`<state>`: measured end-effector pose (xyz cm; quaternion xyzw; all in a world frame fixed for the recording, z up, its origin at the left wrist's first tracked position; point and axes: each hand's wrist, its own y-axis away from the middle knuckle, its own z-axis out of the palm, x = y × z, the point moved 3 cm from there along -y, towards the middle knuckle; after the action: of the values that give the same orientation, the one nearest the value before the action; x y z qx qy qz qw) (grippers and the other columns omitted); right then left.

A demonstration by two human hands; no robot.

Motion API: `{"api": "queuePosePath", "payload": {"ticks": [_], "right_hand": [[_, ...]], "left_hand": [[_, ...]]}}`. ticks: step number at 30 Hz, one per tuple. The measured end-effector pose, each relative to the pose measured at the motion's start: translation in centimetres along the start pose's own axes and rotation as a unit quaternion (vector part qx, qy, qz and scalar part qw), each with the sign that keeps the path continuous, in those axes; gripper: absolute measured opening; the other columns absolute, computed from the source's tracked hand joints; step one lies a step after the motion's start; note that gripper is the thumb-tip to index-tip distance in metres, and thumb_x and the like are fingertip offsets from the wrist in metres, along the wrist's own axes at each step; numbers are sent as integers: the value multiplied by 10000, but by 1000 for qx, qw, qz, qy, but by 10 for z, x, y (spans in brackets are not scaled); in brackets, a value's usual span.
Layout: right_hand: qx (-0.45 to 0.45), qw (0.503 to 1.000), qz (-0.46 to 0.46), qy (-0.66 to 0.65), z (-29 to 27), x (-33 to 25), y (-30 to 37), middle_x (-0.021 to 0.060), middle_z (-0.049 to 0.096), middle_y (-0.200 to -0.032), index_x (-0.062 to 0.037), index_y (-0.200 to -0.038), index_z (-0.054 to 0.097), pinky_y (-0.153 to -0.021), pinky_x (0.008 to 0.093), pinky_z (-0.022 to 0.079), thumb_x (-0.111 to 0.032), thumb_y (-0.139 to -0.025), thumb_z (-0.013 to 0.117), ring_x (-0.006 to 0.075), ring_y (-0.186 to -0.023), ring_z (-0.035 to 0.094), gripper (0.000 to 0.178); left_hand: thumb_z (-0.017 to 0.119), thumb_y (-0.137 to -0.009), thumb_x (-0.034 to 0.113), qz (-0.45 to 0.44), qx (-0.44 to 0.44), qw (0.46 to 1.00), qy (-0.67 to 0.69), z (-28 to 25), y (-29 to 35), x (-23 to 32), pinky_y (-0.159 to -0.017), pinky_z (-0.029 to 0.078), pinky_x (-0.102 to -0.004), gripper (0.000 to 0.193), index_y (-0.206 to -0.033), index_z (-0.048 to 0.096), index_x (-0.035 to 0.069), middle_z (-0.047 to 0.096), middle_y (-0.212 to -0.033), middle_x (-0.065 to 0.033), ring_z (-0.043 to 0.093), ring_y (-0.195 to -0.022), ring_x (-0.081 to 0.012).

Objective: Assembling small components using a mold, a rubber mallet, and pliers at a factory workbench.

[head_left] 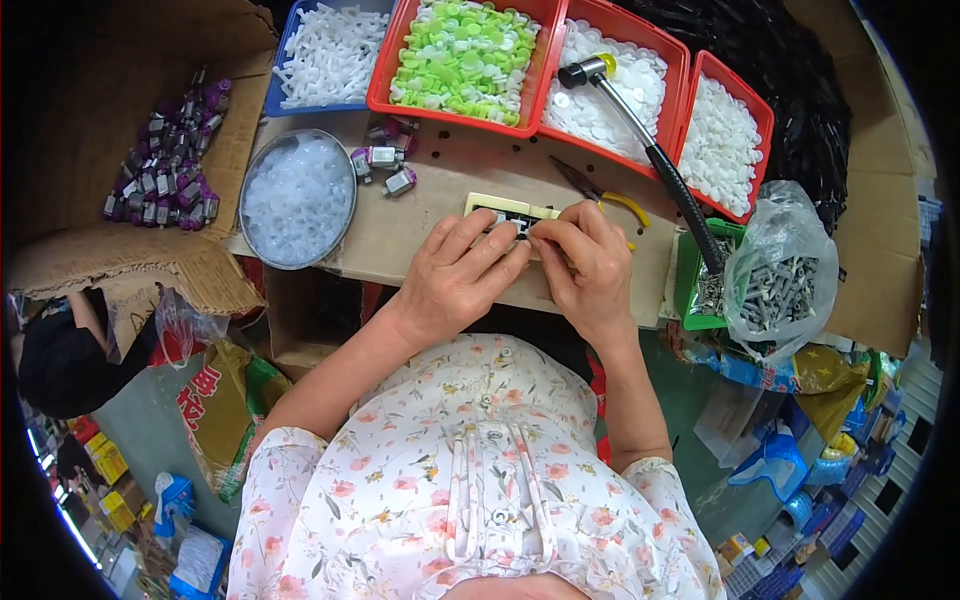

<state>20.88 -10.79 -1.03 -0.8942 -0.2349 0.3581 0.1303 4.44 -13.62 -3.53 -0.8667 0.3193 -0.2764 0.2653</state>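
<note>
The left hand (462, 264) and right hand (592, 264) are touching a pale yellow block (482, 201) lying on the table (430, 196), their fingers close together; I cannot tell whether they are pinching anything. Pliers (594, 191) are lying just beyond.

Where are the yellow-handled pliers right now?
In the head view, right of centre: the yellow-handled pliers lie on the table just beyond the right hand, near the red bin of white discs.

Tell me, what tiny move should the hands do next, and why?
Perhaps press gently on the small white part with the right hand: its fingertips are right beside that part, and the left hand rests at the pale yellow block.
</note>
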Motion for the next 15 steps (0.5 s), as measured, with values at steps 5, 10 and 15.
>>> {"api": "queuePosePath", "payload": {"ticks": [5,10,15], "right_hand": [[19,1000,-13,2,3,1,3,57,580,-779,-54,-873,692,-606,349,388,-25,-747,759,216,-678,580,145],[9,1000,-2,1,2,1,1,67,581,-777,-49,-870,689,-618,360,419,-21,-750,756,237,-676,589,140],[-36,999,2,-4,-3,1,-5,72,582,-783,-40,-885,690,-624,362,437,-13,-759,747,243,-672,595,141]], "left_hand": [[741,-686,98,16,-6,1000,-20,1,0,-1,-736,466,-394,307,-990,710,59,623,-1079,-74,590,-990,-286],[738,-740,122,19,6,998,-58,2,2,0,-792,426,-402,243,-979,715,85,634,-1062,-45,587,-1000,-277],[753,-744,157,35,2,996,-80,2,2,-2,-833,391,-402,239,-974,716,103,638,-1051,-25,586,-1004,-268]]}}
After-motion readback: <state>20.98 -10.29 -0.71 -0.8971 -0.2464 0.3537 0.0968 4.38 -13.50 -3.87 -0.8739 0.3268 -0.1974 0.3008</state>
